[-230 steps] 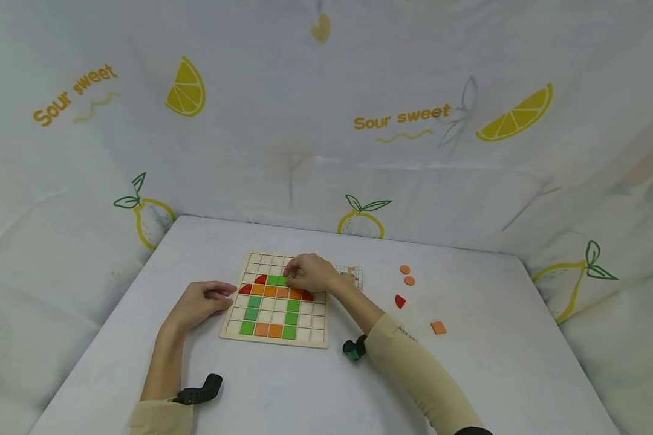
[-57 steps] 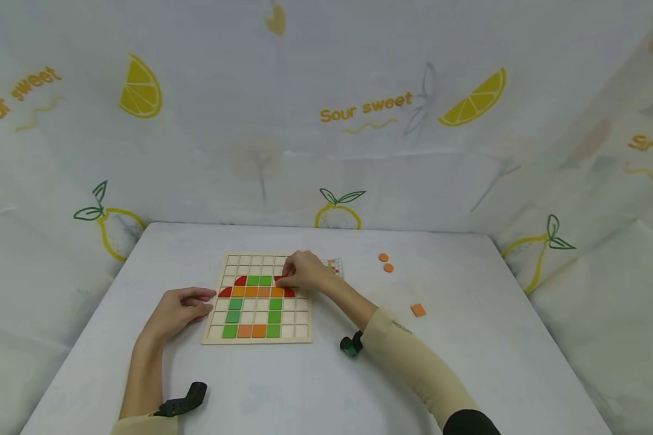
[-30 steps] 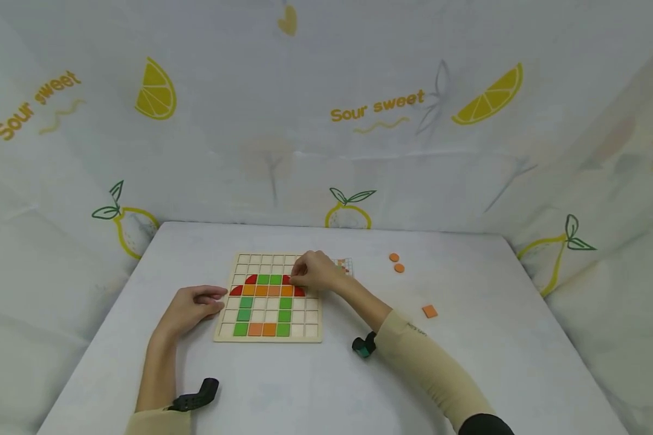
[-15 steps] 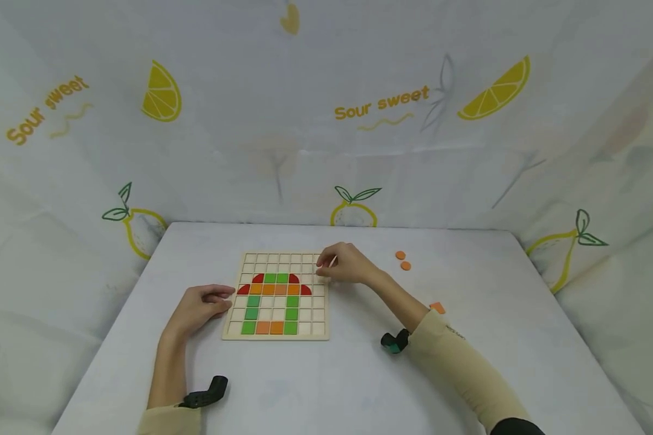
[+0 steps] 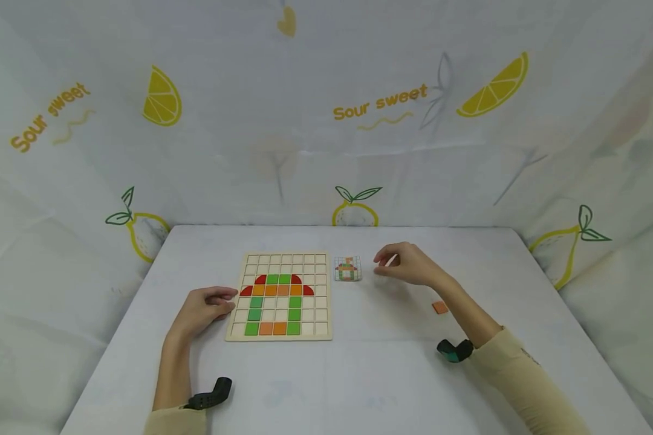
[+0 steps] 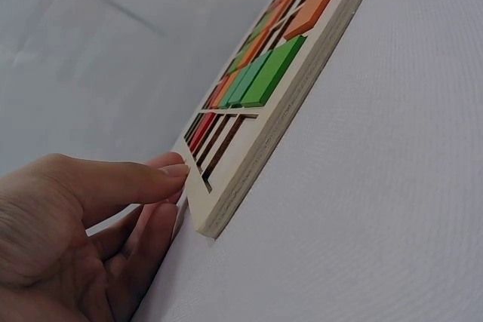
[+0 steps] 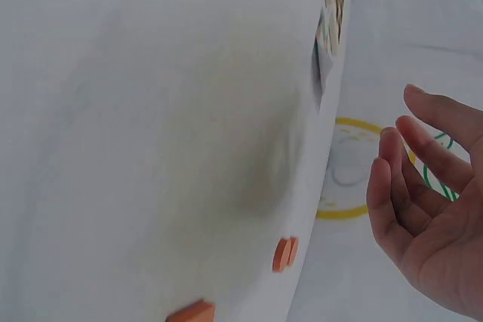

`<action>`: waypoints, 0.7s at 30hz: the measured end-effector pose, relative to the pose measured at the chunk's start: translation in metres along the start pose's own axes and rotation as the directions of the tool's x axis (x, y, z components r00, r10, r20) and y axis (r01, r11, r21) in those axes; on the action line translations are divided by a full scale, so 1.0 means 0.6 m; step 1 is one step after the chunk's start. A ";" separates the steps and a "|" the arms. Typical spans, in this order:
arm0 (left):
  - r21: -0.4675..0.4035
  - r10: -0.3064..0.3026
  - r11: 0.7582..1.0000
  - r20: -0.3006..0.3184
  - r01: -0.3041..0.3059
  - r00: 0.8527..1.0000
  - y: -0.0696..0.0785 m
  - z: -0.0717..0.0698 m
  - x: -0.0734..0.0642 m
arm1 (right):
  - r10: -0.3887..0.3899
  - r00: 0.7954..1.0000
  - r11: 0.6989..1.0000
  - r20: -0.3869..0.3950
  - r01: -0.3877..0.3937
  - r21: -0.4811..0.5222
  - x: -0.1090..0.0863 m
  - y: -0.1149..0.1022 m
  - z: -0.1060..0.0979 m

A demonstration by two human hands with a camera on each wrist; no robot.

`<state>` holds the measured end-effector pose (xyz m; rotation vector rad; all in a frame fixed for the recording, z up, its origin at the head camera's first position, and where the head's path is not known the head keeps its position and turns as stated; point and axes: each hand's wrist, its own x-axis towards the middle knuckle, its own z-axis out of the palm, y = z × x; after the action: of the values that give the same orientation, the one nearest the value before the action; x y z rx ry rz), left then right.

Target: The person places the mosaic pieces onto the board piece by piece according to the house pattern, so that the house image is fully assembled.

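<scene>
My left hand (image 5: 200,311) stays at the left edge of a wooden grid board (image 5: 318,266), its thumb and fingertips touching the edge, as the left wrist view also shows. Red quarter-round pieces (image 5: 296,280), green square tiles (image 5: 295,314) and orange square tiles (image 5: 280,328) sit in the board's cells. To the right, my right hand (image 5: 410,264) hovers over the table with loosely bent fingers and nothing between them. Two orange discs (image 7: 281,255) lie on the table below it in the right wrist view; in the head view the hand hides them.
Between board and right hand lies a small printed pattern card (image 5: 347,269), lifting off the table in the right wrist view. One orange square tile (image 5: 439,307) lies loose beside the right forearm. A white fabric backdrop (image 5: 272,121) rises behind the table.
The loose red quarter-round piece from the table now sits in the board, right of the green row. My right hand has let it go and moved right, past the card. The left hand stays.
</scene>
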<state>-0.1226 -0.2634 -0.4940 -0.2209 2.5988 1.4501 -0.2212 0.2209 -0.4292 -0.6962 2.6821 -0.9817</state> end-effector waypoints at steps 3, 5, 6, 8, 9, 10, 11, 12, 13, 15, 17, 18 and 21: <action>0.002 -0.015 1.000 -0.005 0.015 1.000 0.002 0.001 -0.001 | 0.032 0.999 0.999 -0.006 -0.032 0.004 -0.027 0.020 -0.019; 0.004 -0.013 1.000 -0.003 0.013 1.000 0.003 0.001 -0.002 | 0.043 0.999 0.999 -0.010 -0.043 0.010 -0.043 0.033 -0.029; 0.005 -0.012 1.000 -0.004 0.012 1.000 0.004 0.001 -0.002 | 0.044 0.999 0.999 -0.009 -0.044 0.017 -0.051 0.038 -0.033; 0.004 -0.006 1.000 -0.003 0.006 1.000 0.004 0.000 -0.002 | 0.054 0.999 0.998 -0.003 -0.054 0.031 -0.066 0.047 -0.040; 0.002 0.002 1.000 -0.001 -0.002 1.000 0.004 0.000 -0.002 | 0.063 0.998 0.997 0.002 -0.063 0.038 -0.073 0.052 -0.043; 0.000 0.008 1.000 0.000 -0.008 1.000 0.004 -0.001 -0.002 | 0.069 0.998 0.997 0.009 -0.070 0.046 -0.080 0.057 -0.046; 0.001 0.011 1.000 0.001 -0.011 1.000 0.004 -0.001 -0.001 | 0.078 0.997 0.996 0.020 -0.079 0.053 -0.086 0.061 -0.049; 0.003 0.015 1.000 0.000 -0.015 1.000 0.003 -0.001 -0.001 | 0.087 0.996 0.994 0.032 -0.089 0.060 -0.093 0.065 -0.052; 0.003 0.016 1.000 0.001 -0.016 1.000 0.003 -0.001 -0.001 | 0.095 0.994 0.993 0.047 -0.098 0.067 -0.099 0.069 -0.055; 0.005 0.015 1.000 0.001 -0.015 1.000 0.003 -0.001 -0.002 | 0.107 0.991 0.990 0.075 -0.113 0.083 -0.110 0.079 -0.058; 0.010 0.015 1.000 0.001 -0.015 1.000 0.003 -0.001 -0.002 | 0.116 0.988 0.987 0.103 -0.127 0.098 -0.120 0.089 -0.061; 0.012 0.015 1.000 0.002 -0.015 1.000 0.003 -0.001 -0.002 | 0.119 0.986 0.986 0.113 -0.131 0.107 -0.126 0.094 -0.062; 0.012 0.014 1.000 0.005 -0.014 1.000 0.002 -0.003 -0.003 | 0.119 0.984 0.984 0.136 -0.135 0.120 -0.140 0.108 -0.064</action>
<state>-0.1214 -0.2642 -0.4918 -0.1975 2.6102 1.4368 -0.1844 0.3271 -0.4400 -0.5353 2.4930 -1.0286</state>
